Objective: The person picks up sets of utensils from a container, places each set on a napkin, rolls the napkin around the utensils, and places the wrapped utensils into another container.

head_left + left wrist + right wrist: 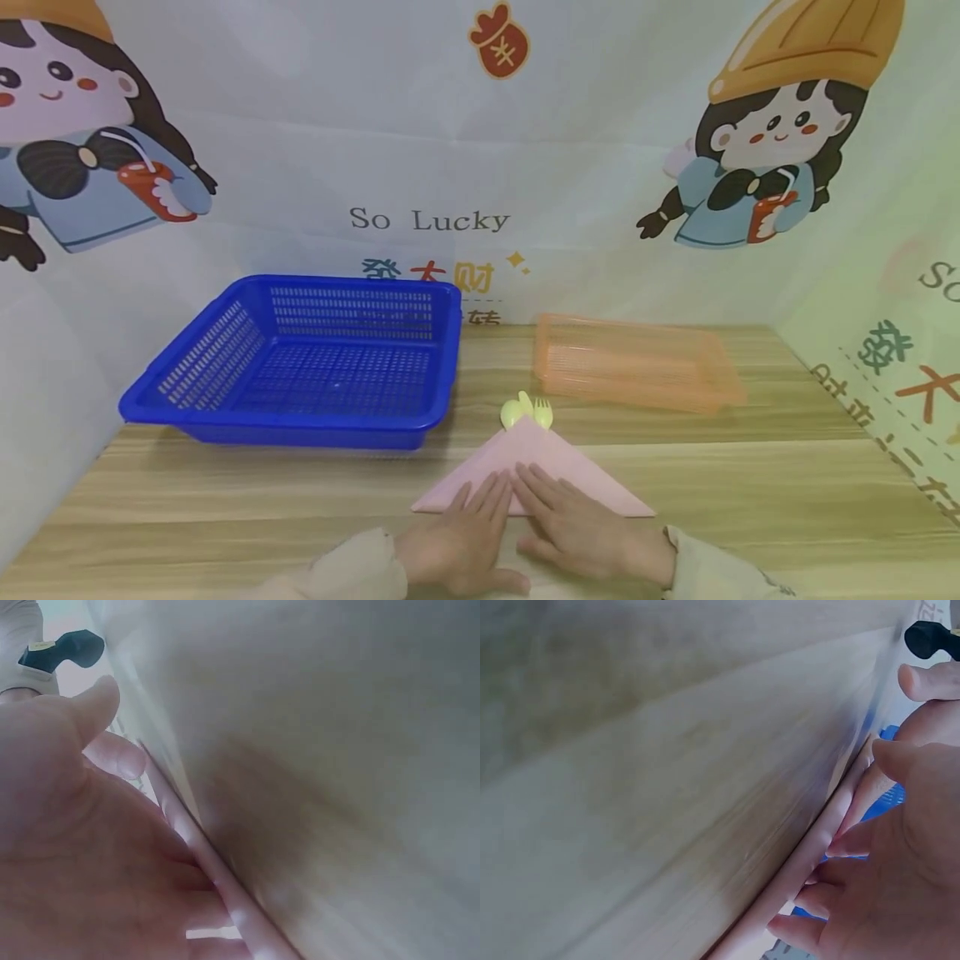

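Observation:
A pink napkin (536,467), folded into a triangle, lies on the wooden table with its peak pointing away from me. From behind the peak stick out the tops of a pale yellow spoon (512,413), a knife (525,403) and a fork (543,413); their lower parts are hidden. My left hand (465,533) rests with straight fingers on the lower middle of the napkin. Close beside it, my right hand (573,525) presses the cloth with outstretched fingers. Both wrist views show the napkin's folded edge (202,851) under the fingers.
A blue plastic basket (300,429) stands at the back left of the table (750,492). Farther right, near the wall, is a shallow orange basket (637,390). A printed cloth (450,150) with cartoon figures hangs behind the table.

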The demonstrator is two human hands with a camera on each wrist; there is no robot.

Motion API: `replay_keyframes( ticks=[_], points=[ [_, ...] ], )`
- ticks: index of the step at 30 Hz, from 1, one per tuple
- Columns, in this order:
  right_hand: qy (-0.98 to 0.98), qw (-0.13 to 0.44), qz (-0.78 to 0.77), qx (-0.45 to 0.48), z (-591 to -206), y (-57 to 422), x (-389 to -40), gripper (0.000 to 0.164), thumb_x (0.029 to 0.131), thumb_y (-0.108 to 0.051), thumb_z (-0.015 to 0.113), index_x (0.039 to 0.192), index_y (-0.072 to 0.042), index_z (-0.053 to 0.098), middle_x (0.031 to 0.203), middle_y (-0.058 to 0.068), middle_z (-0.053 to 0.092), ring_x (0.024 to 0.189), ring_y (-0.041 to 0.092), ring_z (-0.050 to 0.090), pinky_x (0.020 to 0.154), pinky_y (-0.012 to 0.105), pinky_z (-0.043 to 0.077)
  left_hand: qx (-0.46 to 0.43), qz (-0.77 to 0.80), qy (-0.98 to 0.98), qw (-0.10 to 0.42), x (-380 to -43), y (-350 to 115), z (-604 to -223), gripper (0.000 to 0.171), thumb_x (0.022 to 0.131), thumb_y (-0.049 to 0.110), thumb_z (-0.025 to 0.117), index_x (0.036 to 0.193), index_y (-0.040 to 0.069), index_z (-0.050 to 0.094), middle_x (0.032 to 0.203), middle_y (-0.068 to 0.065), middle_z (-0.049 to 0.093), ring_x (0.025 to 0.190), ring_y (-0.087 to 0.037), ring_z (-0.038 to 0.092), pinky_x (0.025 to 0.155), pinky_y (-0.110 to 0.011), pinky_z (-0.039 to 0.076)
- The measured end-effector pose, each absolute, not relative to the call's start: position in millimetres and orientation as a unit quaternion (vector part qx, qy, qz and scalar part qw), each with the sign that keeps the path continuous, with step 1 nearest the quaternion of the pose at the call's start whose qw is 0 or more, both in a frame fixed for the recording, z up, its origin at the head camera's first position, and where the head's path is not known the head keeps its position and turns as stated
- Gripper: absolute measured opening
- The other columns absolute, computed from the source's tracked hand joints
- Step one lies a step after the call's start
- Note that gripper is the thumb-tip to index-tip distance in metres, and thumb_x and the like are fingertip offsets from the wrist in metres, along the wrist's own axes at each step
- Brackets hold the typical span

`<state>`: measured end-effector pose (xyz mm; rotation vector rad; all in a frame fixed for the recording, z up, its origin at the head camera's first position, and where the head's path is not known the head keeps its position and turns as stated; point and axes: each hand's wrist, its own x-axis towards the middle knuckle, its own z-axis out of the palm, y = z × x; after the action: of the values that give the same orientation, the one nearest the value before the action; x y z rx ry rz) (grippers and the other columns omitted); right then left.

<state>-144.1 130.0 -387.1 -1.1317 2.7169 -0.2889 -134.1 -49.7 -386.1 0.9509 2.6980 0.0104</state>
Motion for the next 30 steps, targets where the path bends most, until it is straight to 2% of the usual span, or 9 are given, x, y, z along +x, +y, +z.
replay_keyframes(
  ticks=[8, 18, 25, 27, 30],
  points=[
    [0.914, 0.053, -0.069, -0.395, -390, 129, -143, 0.063, 0.091, -0.042, 0.041, 0.136, 0.001, 0.029, 0.143, 0.020, 0.022, 0.130, 0.032, 0.023, 0.099, 0.050, 0.031, 0.292, 0.022, 0.945, 0.147, -127, -60, -389, 0.093, 0.077, 0.065, 0.046, 0.139, -0.001, 0.022, 0.146, -0.016, 0.018, 0.134, -0.027, 0.014, 0.108, -0.045, 0.015],
    [0.915, 0.064, -0.062, -0.393, -393, 128, -143, 0.069, 0.090, -0.047, 0.040, 0.138, 0.000, 0.026, 0.145, 0.019, 0.018, 0.132, 0.032, 0.019, 0.100, 0.049, 0.030, 0.289, 0.000, 0.953, 0.095, -121, -92, -407, 0.091, 0.075, 0.063, 0.050, 0.134, -0.004, 0.031, 0.142, -0.019, 0.026, 0.131, -0.030, 0.022, 0.104, -0.047, 0.024],
    [0.915, 0.069, -0.060, -0.393, -393, 127, -144, 0.071, 0.090, -0.049, 0.038, 0.139, 0.000, 0.023, 0.145, 0.020, 0.015, 0.132, 0.032, 0.017, 0.101, 0.049, 0.029, 0.213, 0.025, 0.972, 0.099, -116, -120, -407, 0.096, 0.071, 0.061, 0.056, 0.131, -0.010, 0.032, 0.139, -0.024, 0.027, 0.130, -0.036, 0.021, 0.104, -0.055, 0.014],
    [0.915, 0.065, -0.058, -0.395, -393, 128, -144, 0.071, 0.089, -0.049, 0.039, 0.138, 0.000, 0.024, 0.145, 0.020, 0.016, 0.132, 0.032, 0.018, 0.100, 0.049, 0.030, 0.203, 0.037, 0.975, 0.083, -116, -119, -404, 0.097, 0.070, 0.061, 0.057, 0.130, -0.011, 0.032, 0.139, -0.026, 0.026, 0.130, -0.038, 0.019, 0.104, -0.057, 0.013],
    [0.914, 0.054, -0.054, -0.398, -394, 129, -143, 0.070, 0.089, -0.048, 0.040, 0.138, 0.000, 0.025, 0.144, 0.020, 0.018, 0.131, 0.033, 0.020, 0.099, 0.049, 0.031, 0.248, 0.054, 0.966, 0.048, -118, -109, -397, 0.096, 0.073, 0.061, 0.054, 0.131, -0.012, 0.030, 0.140, -0.028, 0.024, 0.130, -0.039, 0.018, 0.103, -0.055, 0.016]
  ],
)
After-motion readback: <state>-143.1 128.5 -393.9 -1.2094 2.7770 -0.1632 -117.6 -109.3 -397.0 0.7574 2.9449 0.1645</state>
